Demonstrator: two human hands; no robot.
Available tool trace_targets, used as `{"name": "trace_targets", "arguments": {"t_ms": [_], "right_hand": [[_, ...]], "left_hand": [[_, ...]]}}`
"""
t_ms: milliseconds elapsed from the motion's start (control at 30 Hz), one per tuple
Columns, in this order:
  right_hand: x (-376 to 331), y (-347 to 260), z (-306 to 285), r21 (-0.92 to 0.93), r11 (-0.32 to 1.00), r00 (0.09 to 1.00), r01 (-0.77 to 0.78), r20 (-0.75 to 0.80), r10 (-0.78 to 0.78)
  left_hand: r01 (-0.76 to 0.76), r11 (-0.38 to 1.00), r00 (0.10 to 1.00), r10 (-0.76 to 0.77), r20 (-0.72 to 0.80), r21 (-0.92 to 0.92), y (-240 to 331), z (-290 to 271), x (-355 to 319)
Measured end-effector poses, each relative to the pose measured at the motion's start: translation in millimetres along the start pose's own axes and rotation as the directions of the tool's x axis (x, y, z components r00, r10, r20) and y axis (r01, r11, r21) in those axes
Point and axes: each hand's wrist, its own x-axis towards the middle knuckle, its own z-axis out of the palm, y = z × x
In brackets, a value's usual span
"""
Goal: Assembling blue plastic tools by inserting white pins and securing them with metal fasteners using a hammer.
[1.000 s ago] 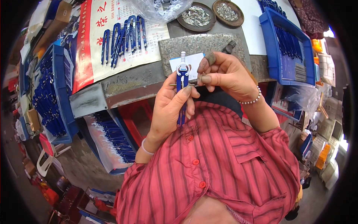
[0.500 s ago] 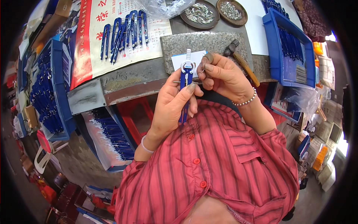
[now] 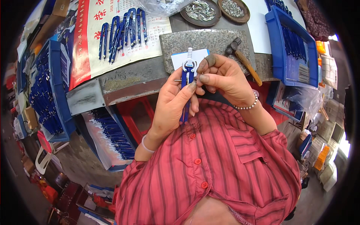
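At the edge of the worktop [image 3: 129, 80], we clasped a blue-and-white compass [image 3: 189, 66] in our left hand [image 3: 173, 101], our right hand [image 3: 228, 79] pinched at the fingertips beside it; whether these held anything, we could not tell.

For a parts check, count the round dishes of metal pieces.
2: left dish beside the plastic bag; right dish beside the left one. Others may be hidden.
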Motion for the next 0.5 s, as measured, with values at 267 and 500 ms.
{"name": "trace_targets", "arguments": {"t_ms": [267,500], "right_hand": [[-3.0,0.4,-1.4,-0.152,0.985,0.995,0.085,-0.048,-0.093],[-4.5,-0.7,0.3,-0.196,0.97,0.988,0.143,-0.02,-0.15]], "left_hand": [[0.017,1.0,1.0,-0.017,0.001,0.013,-2.4,-0.7,0.6],[0.045,0.998,0.999,-0.045,0.003,0.04,-2.8,0.1,2.3]]}}
